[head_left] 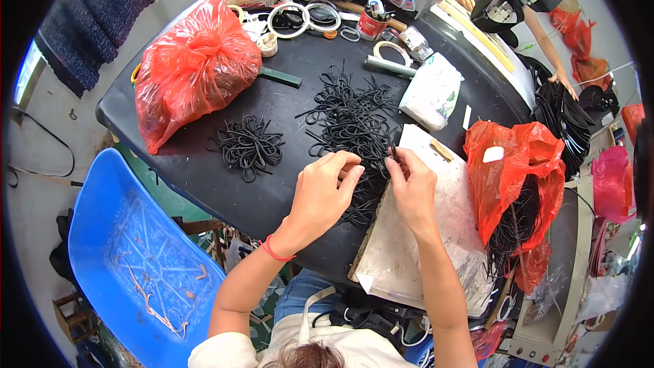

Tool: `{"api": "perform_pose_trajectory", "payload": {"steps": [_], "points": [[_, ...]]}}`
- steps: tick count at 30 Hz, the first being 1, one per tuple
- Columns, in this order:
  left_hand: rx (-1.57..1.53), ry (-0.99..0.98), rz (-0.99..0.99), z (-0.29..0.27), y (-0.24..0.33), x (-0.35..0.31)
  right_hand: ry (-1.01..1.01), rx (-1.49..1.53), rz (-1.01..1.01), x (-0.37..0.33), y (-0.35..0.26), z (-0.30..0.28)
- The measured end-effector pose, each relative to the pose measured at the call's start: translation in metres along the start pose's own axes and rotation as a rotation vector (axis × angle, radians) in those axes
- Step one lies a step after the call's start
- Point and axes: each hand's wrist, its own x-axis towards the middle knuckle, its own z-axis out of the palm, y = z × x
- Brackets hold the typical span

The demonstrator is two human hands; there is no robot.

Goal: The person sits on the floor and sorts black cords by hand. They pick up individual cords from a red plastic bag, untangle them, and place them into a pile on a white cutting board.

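Note:
A large heap of looped black cords [351, 112] lies in the middle of the dark table, and my two hands are above its near part. My left hand [325, 187] is curled with thumb and forefinger close together; whether a cord sits between them is hidden. Beside the board, my right hand [414, 187] pinches a short black cord end [393, 152] between thumb and fingers. Left of the heap lies a smaller, separate bunch of looped black cords [249, 147]. Under my right wrist is a worn pale board [426, 245] with a small tan piece [441, 150] on it.
A full red plastic bag [197, 68] stands far left; an open one [514, 163] spills long black cords [516, 221] at right. Tape rings [289, 20], a red can [371, 26] and a tissue pack [432, 92] line the back. A blue bin [136, 252] stands lower left. Another person's hand [563, 82] shows far right.

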Motion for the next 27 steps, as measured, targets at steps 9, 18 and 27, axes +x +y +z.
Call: {"api": "perform_pose_trajectory", "payload": {"steps": [9,18,27], "points": [[-0.553,-0.345,-0.486,0.008,0.015,-0.033,-0.062,0.485,0.205,-0.026,-0.017,-0.037],[-1.113,0.085,-0.455,0.041,0.015,-0.057,-0.115,-0.121,-0.284,-0.064,-0.047,-0.01],[0.098,0.557,-0.009,-0.057,-0.011,-0.023,-0.029,-0.21,-0.384,0.0,-0.026,0.011]]}}
